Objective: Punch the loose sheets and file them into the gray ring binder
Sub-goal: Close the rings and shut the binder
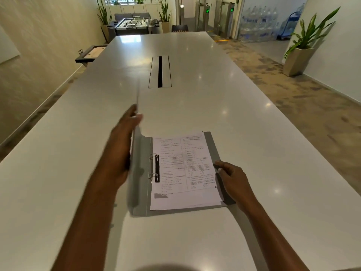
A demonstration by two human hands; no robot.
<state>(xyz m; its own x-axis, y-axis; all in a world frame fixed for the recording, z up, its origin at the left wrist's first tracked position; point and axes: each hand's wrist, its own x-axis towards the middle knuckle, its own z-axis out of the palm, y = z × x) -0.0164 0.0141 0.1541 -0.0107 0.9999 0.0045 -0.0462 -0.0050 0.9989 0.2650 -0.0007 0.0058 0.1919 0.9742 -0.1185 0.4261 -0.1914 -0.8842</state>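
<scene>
The gray ring binder (212,145) lies open on the white table, with printed sheets (185,169) threaded on its two metal rings (154,166). My left hand (122,145) holds the binder's front cover (137,169), which stands nearly upright on edge and looks blurred. At the binder's right edge my right hand (231,177) rests with its fingers loosely curled, the fingertips touching the sheets' right margin.
The long white table (195,106) stretches away from me, with a cable slot (160,72) set into its middle. A potted plant (300,53) stands on the floor at the right. A foosball table (132,25) sits beyond the far end.
</scene>
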